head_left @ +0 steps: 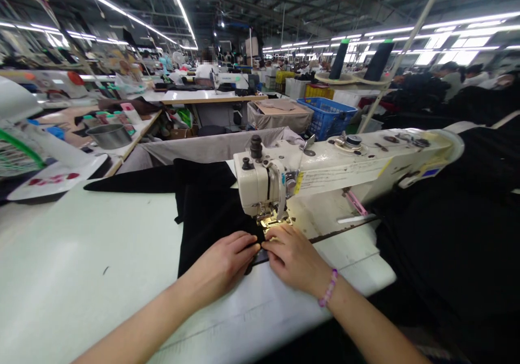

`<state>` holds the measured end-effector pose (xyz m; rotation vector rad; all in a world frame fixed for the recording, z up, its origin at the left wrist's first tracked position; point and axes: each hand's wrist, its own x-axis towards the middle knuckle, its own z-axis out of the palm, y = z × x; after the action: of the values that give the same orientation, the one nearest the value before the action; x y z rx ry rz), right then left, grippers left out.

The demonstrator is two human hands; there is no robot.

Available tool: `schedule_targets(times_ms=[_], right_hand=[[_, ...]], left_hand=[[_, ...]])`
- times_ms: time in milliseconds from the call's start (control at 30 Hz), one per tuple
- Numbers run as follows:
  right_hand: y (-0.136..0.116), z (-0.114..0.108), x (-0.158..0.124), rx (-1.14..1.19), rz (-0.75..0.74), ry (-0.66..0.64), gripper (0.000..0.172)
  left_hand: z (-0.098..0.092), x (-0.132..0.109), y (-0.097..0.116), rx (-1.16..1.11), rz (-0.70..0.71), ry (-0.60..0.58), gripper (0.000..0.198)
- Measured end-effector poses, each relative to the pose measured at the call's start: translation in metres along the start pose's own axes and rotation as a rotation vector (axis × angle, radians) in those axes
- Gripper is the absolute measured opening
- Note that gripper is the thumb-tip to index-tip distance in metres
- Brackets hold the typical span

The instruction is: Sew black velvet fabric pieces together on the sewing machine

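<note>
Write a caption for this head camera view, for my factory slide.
The left hand and right hand rest on black cloth at a white sewing machine.

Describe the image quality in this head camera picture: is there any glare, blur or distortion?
In the head view, the ceiling strip lights flare brightly; the wide lens bends the sewing machine arm and the room's edges; glare whitens the presser foot; the black fabric loses detail in shadow.

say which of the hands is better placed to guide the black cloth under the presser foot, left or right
Probably the left: the left hand lies on the black cloth, close to the presser foot.
</note>
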<state>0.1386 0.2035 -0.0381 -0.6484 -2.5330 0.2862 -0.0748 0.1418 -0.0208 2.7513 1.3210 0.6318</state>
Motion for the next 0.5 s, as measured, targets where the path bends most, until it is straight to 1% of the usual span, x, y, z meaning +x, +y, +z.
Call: schedule_targets(times_ms=[100,233,333,433,500], right_hand=[[0.005,-0.001,0.014,-0.09,0.048,-0.063,0.017],[0.007,0.0,0.021,-0.101,0.076,-0.062,0.016],[-0.001,0.002,0.012,-0.093,0.107,-0.025,0.021],[-0.015,0.007,-0.005,-0.076,0.147,0.03,0.026],[-0.023,0.013,-0.017,-0.049,0.159,0.078,0.028]], left_hand=[[-0.002,0.007,-0.016,0.027,0.004,-0.009,0.028],[-0.003,0.013,-0.031,0.034,-0.016,-0.009,0.031],[-0.002,0.014,-0.036,0.007,-0.089,0.001,0.031],[-0.001,0.013,-0.039,-0.014,-0.205,0.014,0.031],[0.002,0.013,-0.042,0.012,-0.298,0.05,0.035]])
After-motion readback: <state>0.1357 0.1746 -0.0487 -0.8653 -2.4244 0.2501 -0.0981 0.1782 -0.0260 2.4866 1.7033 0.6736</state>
